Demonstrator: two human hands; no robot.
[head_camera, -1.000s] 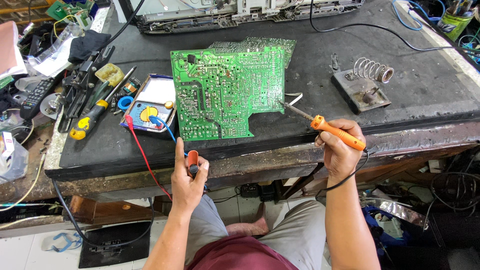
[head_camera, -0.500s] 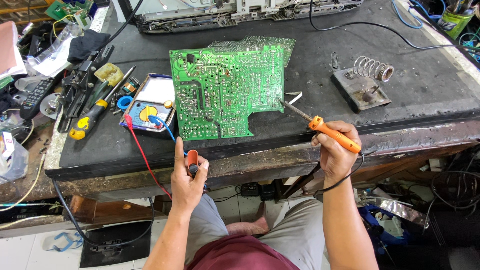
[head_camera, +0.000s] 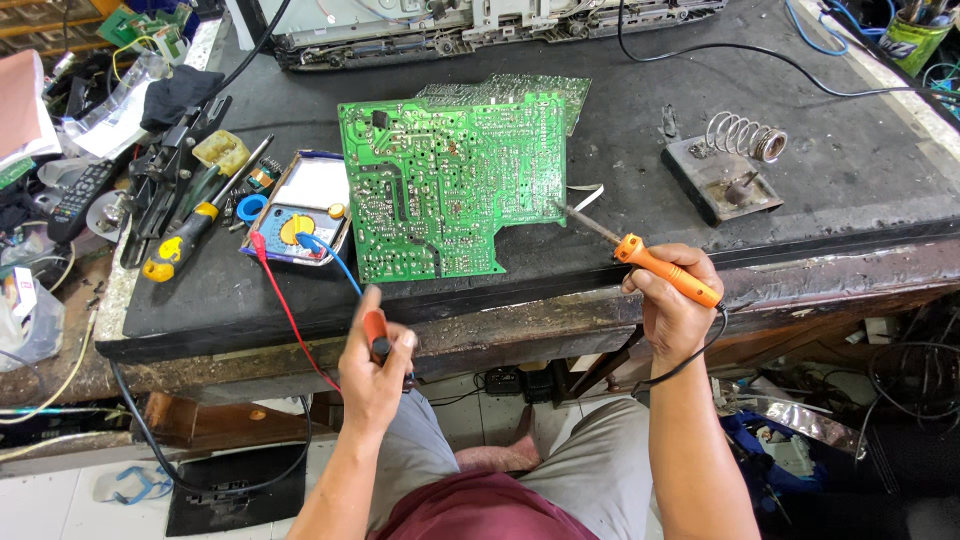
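A green circuit board (head_camera: 450, 185) lies solder side up on the black bench top (head_camera: 620, 150). My right hand (head_camera: 672, 310) grips an orange-handled soldering iron (head_camera: 660, 268), its tip touching the board's right edge. My left hand (head_camera: 375, 365), at the bench's front edge, holds a red probe (head_camera: 376, 335) with red and blue leads running to a multimeter (head_camera: 300, 205) left of the board.
A coil soldering-iron stand (head_camera: 725, 170) sits right of the board. Screwdrivers and pliers (head_camera: 185, 215) lie at the left, beside a remote (head_camera: 80, 195) and clutter. An opened appliance chassis (head_camera: 480, 25) fills the back edge. Cables hang under the bench.
My right hand has shifted slightly left with the iron, its tip staying by the board's right edge. My left hand stays in place with the probe.
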